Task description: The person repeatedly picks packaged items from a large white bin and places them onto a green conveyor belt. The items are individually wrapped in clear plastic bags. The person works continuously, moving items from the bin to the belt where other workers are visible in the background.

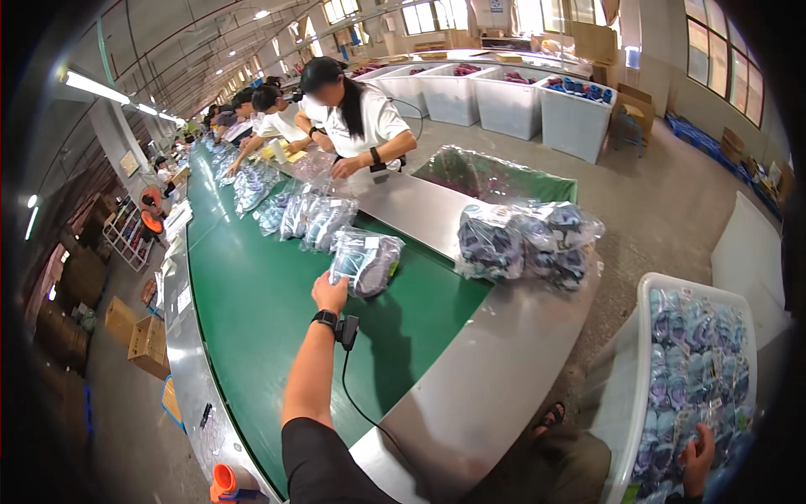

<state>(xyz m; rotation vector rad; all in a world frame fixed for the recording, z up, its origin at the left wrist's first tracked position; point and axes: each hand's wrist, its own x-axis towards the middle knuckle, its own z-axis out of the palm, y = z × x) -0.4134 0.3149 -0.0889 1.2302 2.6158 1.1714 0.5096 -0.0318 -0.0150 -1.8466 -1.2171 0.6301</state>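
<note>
My left hand [330, 291] reaches out over the green conveyor belt [269, 328], its fingers closed on the near left edge of a clear plastic bag of grey and teal shoes [369, 262]. More bagged shoes [327, 220] lie on the belt just beyond it. At the lower right my right hand [697, 458] is over a white bin [646, 336] packed with rows of bagged blue shoes [693, 361]. Its fingers are partly spread and I see nothing held in them. A band with a small black device and cable is on my left wrist.
A stack of bagged dark shoes [525, 239] sits on the metal table edge [504, 336] to the right. Across the belt a person in a white shirt [369, 126] handles bags. Large white bins [575, 122] stand behind. An orange cup [224, 479] is at lower left.
</note>
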